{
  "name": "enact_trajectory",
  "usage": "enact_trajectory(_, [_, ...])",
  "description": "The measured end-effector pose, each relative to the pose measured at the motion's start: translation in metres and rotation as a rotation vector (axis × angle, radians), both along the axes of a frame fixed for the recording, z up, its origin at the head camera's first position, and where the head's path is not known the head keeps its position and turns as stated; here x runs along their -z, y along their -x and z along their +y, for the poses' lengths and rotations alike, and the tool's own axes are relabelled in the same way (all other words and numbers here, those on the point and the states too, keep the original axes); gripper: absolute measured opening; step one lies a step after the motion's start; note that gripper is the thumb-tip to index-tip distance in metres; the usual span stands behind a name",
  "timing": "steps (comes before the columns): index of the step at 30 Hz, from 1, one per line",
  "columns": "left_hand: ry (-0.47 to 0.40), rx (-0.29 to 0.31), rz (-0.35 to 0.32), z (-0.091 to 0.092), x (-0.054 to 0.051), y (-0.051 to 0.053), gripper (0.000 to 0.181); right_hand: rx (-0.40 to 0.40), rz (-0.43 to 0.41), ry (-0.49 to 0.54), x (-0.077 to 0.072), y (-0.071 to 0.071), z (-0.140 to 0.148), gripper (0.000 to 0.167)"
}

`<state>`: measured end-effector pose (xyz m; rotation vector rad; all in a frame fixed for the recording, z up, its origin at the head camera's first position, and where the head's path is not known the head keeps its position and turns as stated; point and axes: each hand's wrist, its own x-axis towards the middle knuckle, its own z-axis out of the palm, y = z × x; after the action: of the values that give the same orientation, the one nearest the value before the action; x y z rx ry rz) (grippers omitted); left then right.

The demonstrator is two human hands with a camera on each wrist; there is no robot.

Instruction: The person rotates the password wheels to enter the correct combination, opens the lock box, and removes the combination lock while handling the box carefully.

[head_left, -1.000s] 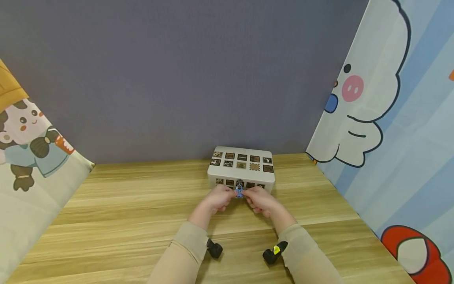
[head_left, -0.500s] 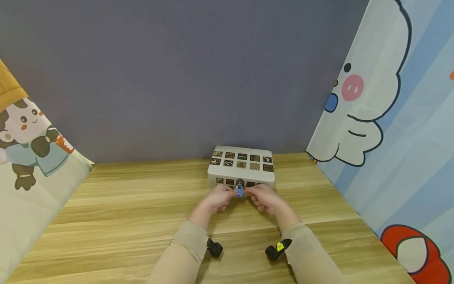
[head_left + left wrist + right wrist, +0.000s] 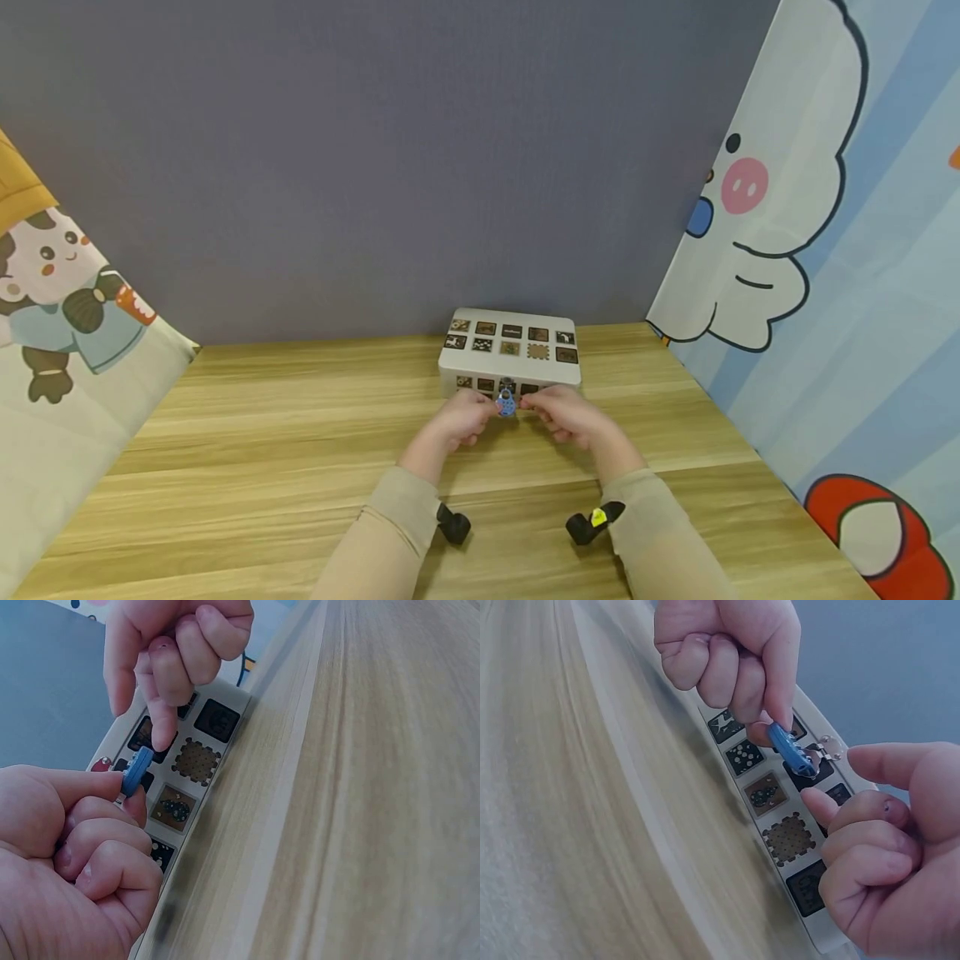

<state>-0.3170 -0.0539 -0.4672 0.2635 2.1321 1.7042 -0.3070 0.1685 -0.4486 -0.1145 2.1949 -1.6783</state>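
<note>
A small blue combination padlock (image 3: 506, 405) hangs at the metal hasp on the front of a white box (image 3: 516, 363) printed with dark picture squares. My left hand (image 3: 463, 417) pinches one side of the padlock between thumb and forefinger, its other fingers folded in. Opposite it, my right hand (image 3: 566, 415) hovers with thumb and forefinger stretched out and parted, the other fingers curled. In the right wrist view a gap shows between these fingertips and the padlock (image 3: 791, 750). Whether the shackle is locked is too small to tell.
The box stands at the back of a wood-grain table (image 3: 300, 450), near a grey panel (image 3: 337, 167). Cartoon-printed cloths hang at the left (image 3: 90, 400) and right. A black wrist camera (image 3: 453, 526) sits on each sleeve.
My right hand and forearm have drawn slightly right, away from the padlock, and its thumb and forefinger have come off it. The left hand keeps its place; the box has not moved.
</note>
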Motion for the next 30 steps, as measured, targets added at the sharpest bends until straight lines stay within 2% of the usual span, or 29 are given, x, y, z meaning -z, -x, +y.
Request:
enact_trajectory(6, [-0.004,0.006,0.003,-0.001,-0.001,0.0,0.028,0.002,0.029,-0.039,0.0,0.001,-0.001,0.033])
enact_trajectory(13, [-0.016,0.017,-0.003,0.0,0.0,0.0,0.031,0.017,0.063,-0.062,0.005,0.001,-0.005,0.037])
enact_trajectory(21, [-0.014,0.015,-0.003,0.0,0.001,0.0,0.031,-0.012,0.068,-0.044,0.015,0.002,-0.014,0.036])
enact_trajectory(30, [-0.025,0.014,-0.01,-0.001,-0.001,-0.001,0.029,-0.007,0.055,-0.021,0.016,0.002,-0.022,0.026])
